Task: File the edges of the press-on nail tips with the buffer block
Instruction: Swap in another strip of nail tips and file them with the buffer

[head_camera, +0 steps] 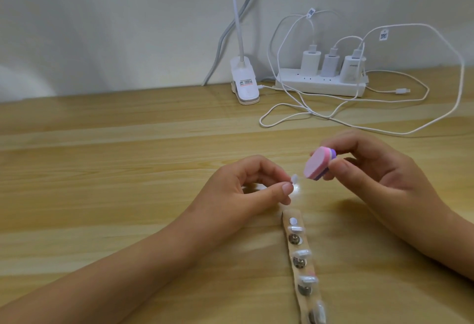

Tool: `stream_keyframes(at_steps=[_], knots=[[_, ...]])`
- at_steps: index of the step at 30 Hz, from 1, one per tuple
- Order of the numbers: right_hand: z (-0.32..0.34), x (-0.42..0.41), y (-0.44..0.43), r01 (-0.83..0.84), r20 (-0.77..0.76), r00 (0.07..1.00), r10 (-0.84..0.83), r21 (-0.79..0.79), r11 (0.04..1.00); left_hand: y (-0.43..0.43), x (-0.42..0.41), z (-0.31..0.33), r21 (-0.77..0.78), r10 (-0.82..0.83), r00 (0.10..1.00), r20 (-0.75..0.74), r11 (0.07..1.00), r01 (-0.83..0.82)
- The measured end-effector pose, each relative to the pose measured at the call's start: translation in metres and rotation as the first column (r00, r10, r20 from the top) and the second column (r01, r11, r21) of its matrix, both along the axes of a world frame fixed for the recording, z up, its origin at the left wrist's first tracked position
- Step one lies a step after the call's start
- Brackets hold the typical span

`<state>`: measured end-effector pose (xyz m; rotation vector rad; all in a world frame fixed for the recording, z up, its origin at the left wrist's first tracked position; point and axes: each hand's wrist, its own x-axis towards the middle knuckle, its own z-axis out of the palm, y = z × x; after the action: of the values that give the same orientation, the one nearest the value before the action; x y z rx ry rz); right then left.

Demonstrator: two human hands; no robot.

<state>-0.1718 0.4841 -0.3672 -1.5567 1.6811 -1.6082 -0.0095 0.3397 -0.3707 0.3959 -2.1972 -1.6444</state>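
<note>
Bare wooden table (102,144) stretches wide to the left of the left hand (246,190); a strip of nail tips (304,267) lies nearer the viewer, in the gap between it and the right hand (379,170). Farther back on the right, looping white cables (329,117) sprawl; a power strip (320,85) and clip lamp (245,85) stand by the wall (128,28).

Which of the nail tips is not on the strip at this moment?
The nail tip pinched in the left hand, close to the buffer block. The other tips sit on the tan strip lying on the table.
</note>
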Motion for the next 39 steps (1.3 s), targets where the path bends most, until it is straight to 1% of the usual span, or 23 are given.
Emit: stream_keyframes(at_steps=[3,6,9,12,15,18,21,24,27,29,33,35,37,39], knots=[[0.0002,0.0028,0.0002,-0.063,0.05,0.997,0.061,0.031,0.998,-0.0004,0.0003,-0.0009,-0.013,-0.006,1.0,-0.015,1.0,0.006],[-0.0001,0.0056,0.0013,-0.045,0.027,0.999,0.045,0.007,0.999,-0.0012,-0.0001,-0.0025,-0.017,0.006,1.0,-0.023,1.0,-0.006],[0.0002,0.0057,0.0014,-0.08,0.073,0.994,0.077,0.034,0.996,-0.0017,-0.0004,-0.0039,-0.022,0.007,1.0,-0.025,1.0,-0.008],[-0.0001,0.0053,0.0015,-0.052,0.066,0.996,0.052,-0.004,0.999,-0.0018,-0.0002,-0.004,-0.027,0.003,1.0,-0.03,1.0,-0.004],[-0.0002,0.0051,0.0,-0.088,0.094,0.992,0.084,0.048,0.995,-0.0016,-0.0001,-0.0044,-0.039,-0.002,1.0,-0.027,0.999,0.001],[-0.0002,0.0055,-0.0005,-0.054,0.072,0.996,0.053,0.015,0.998,-0.0018,-0.0001,-0.0043,-0.054,-0.001,1.0,-0.031,0.999,-0.001],[-0.0002,0.007,0.0001,-0.084,0.084,0.993,0.08,0.045,0.995,-0.0022,-0.0003,-0.0041,-0.057,0.002,1.0,-0.028,0.998,-0.004],[0.0,0.0062,0.0005,-0.062,0.066,0.996,0.06,0.026,0.998,-0.0018,-0.0005,-0.0033,-0.054,0.007,1.0,-0.027,0.999,-0.008],[-0.0002,0.0061,-0.0003,-0.096,0.086,0.992,0.09,0.067,0.993,-0.0013,-0.0007,-0.0031,-0.057,0.001,1.0,-0.03,0.998,-0.003],[-0.0007,0.0051,-0.0007,-0.073,0.081,0.994,0.07,0.036,0.997,-0.0012,-0.0012,-0.0031,-0.054,0.005,1.0,-0.031,0.999,-0.006],[-0.0017,0.0045,-0.001,-0.116,0.113,0.988,0.106,0.091,0.989,-0.0014,-0.0012,-0.0031,-0.05,-0.004,0.999,-0.038,0.999,0.002],[-0.0009,0.0041,-0.0006,-0.104,0.109,0.989,0.095,0.077,0.992,-0.0014,-0.0012,-0.0031,-0.046,-0.005,0.999,-0.036,0.999,0.003],[0.0004,0.0047,0.0002,-0.128,0.136,0.984,0.115,0.088,0.988,-0.0015,-0.0012,-0.0032,-0.044,-0.01,0.999,-0.034,0.999,0.009],[0.001,0.0049,0.001,-0.116,0.131,0.985,0.108,0.055,0.992,-0.0013,-0.0014,-0.0035,-0.051,-0.012,0.999,-0.031,0.999,0.01]])
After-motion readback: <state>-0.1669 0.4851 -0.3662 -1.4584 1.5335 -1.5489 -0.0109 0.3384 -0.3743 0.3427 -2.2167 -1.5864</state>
